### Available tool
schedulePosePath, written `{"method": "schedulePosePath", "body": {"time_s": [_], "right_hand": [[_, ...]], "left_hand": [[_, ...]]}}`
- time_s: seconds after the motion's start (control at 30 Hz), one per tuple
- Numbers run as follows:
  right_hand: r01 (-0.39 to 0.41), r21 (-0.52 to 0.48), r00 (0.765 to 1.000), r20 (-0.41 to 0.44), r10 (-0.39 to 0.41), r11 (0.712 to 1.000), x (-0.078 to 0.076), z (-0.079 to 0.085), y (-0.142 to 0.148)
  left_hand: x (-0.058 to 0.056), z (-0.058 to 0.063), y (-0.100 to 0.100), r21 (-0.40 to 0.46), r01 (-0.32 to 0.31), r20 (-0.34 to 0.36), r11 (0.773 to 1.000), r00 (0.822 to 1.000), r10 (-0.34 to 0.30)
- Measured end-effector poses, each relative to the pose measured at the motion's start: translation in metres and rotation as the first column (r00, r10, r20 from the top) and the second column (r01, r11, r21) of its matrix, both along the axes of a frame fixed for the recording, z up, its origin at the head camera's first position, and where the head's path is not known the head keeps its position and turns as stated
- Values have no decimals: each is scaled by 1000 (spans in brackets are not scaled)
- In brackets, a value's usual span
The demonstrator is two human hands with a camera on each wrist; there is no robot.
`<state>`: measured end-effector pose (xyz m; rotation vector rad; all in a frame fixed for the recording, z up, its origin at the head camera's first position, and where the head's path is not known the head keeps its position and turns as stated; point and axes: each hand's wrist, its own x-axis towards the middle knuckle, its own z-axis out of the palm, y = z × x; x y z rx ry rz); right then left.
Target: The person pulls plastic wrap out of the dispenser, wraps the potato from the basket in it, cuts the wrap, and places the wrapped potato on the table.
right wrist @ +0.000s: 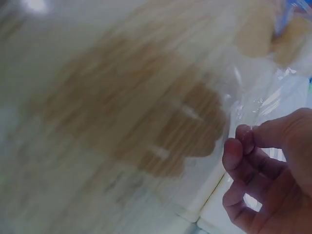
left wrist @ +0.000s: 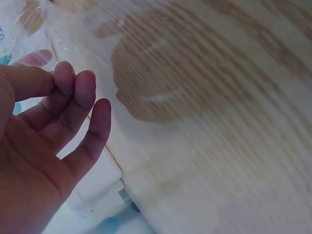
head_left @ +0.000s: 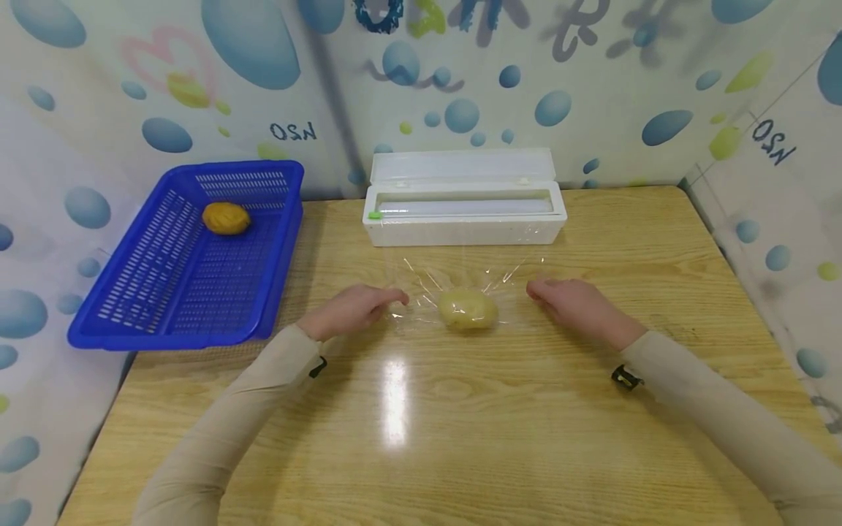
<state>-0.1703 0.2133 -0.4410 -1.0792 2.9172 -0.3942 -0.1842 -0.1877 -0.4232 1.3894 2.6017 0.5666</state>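
A pale yellow potato [head_left: 468, 309] lies on the table in front of me, with clear cling film [head_left: 421, 292] about it. Wrinkles in the film run from the potato back toward a white cling film box [head_left: 463, 232]. My left hand [head_left: 351, 310] pinches the film between thumb and forefinger, left of the potato; its other fingers are loosely bent in the left wrist view. On the potato's right, my right hand [head_left: 585, 310] pinches the film's other side. Thumb and fingertips [right wrist: 233, 152] meet at the film edge in the right wrist view.
The box's lid [head_left: 463, 166] stands raised against the wall, with a film roll [head_left: 467, 207] inside and a green slider [head_left: 375, 215] at its left end. A blue plastic basket [head_left: 279, 256] at the left holds a darker yellow potato [head_left: 226, 218]. Patterned walls border the wooden table [head_left: 460, 438].
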Motion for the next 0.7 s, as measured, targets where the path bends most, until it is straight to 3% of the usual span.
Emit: {"method": "schedulePosePath", "body": {"time_s": [0.2, 0.37, 0.53, 0.7], "right_hand": [[-45, 123, 996, -69, 54, 991, 6, 2, -6], [-46, 199, 993, -94, 66, 979, 11, 11, -11], [-44, 230, 979, -183, 88, 972, 17, 17, -15], [-58, 254, 972, -207, 113, 965, 24, 15, -16]], "left_hand": [[0, 0, 4, -81, -12, 3, 997, 1000, 12], [1, 1, 8, -156, -32, -40, 987, 999, 26], [5, 3, 13, -215, -55, -149, 975, 989, 23], [12, 6, 17, -310, -64, -273, 949, 962, -24]]}}
